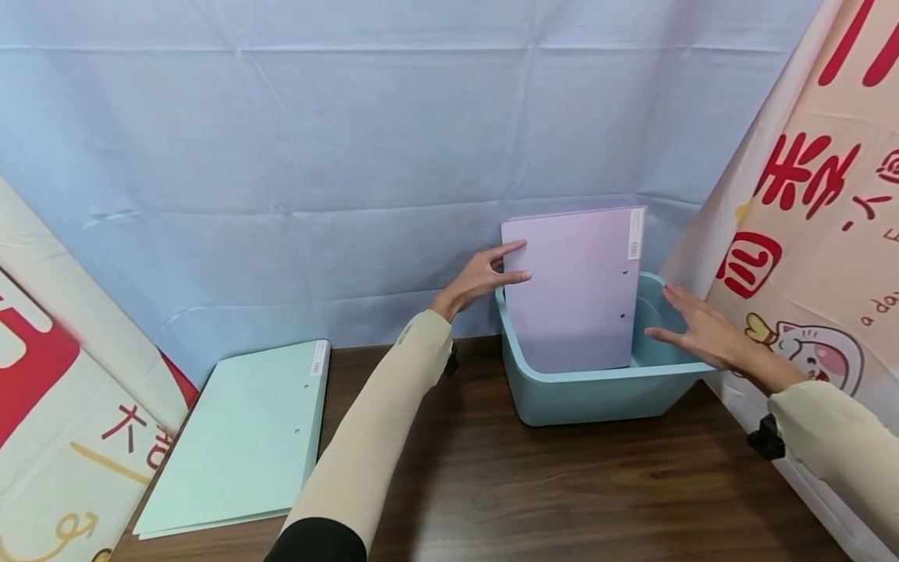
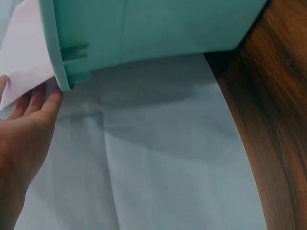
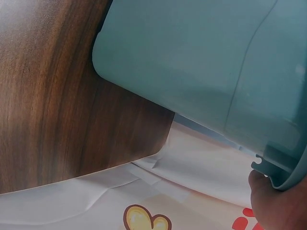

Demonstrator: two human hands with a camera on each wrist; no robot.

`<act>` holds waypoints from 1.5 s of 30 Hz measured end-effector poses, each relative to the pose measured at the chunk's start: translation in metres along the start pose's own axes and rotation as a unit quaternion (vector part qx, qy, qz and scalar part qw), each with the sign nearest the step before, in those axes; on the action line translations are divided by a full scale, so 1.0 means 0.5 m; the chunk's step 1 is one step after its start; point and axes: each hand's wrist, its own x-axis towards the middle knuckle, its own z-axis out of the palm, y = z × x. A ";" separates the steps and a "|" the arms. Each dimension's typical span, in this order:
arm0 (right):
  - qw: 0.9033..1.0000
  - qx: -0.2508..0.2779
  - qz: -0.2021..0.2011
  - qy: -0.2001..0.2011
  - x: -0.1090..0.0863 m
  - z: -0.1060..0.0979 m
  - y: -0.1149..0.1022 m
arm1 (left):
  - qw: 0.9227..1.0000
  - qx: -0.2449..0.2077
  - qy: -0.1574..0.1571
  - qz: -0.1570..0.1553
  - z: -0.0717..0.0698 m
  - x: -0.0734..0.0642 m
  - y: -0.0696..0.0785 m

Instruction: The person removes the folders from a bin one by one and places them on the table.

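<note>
A lilac file folder [image 1: 572, 297] with a white label and two rivets stands upright in the left part of a teal plastic tub [image 1: 604, 396]. At least one more lilac edge shows behind its top. My left hand [image 1: 483, 279] holds the folder's left edge; its thumb lies on the front, and other fingers go behind the edge in the left wrist view. On the tub's right rim rests my right hand [image 1: 705, 332], fingers extended and thumb reaching over the inside. One fingertip [image 3: 259, 179] touches the rim's outer side in the right wrist view.
Pale green file folders [image 1: 239, 437] lie stacked at the left of the dark wooden table [image 1: 492, 484]. A light blue cloth [image 1: 351, 156] hangs close behind the tub. Printed cloths hang at the left and right [image 1: 829, 257] sides.
</note>
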 end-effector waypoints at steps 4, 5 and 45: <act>1.000 0.002 -0.004 0.002 0.000 0.001 0.001 | 1.000 0.003 -0.001 0.006 0.009 0.011 0.004; 1.000 0.002 -0.004 0.002 0.000 0.001 0.001 | 1.000 0.006 0.000 0.007 0.012 0.014 0.005; 1.000 -0.010 -0.002 0.000 0.001 0.001 -0.002 | 0.990 0.051 0.102 0.088 0.102 0.008 0.044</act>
